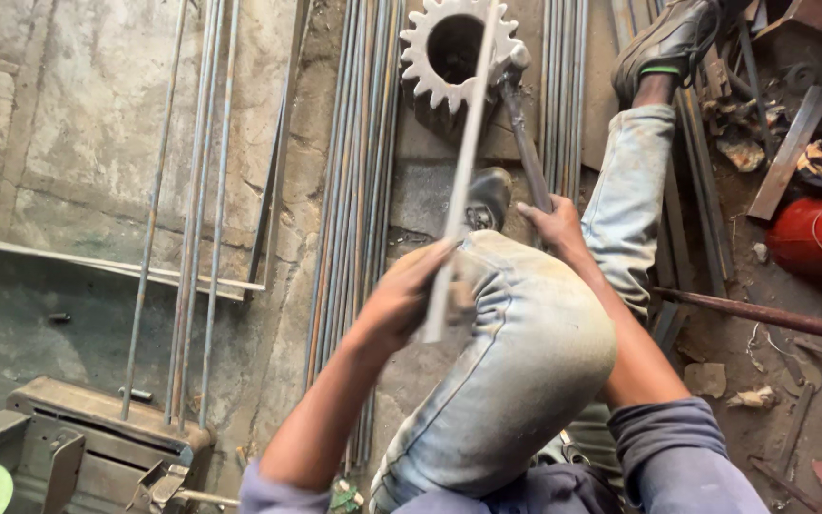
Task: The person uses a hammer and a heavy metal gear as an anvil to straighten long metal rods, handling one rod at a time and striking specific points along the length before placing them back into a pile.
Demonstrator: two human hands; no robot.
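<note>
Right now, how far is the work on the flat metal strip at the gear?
Done: cannot tell; no finished pieces are marked out. In hand: the left hand holds a flat strip across the big gear, and the right hand grips a hammer there. Left: many rods lie alongside.

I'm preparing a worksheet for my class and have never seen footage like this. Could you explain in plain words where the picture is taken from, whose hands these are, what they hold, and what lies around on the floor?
The single picture comes from a camera worn on a person's head, looking down at their own arms and jeans-clad knees in a metal workshop. The left hand grips a flat metal strip whose far end rests on a large toothed gear wheel. The right hand holds a hammer, its head at the gear. Long steel rods lie along the concrete floor. A red cylinder lies to the right.
</note>
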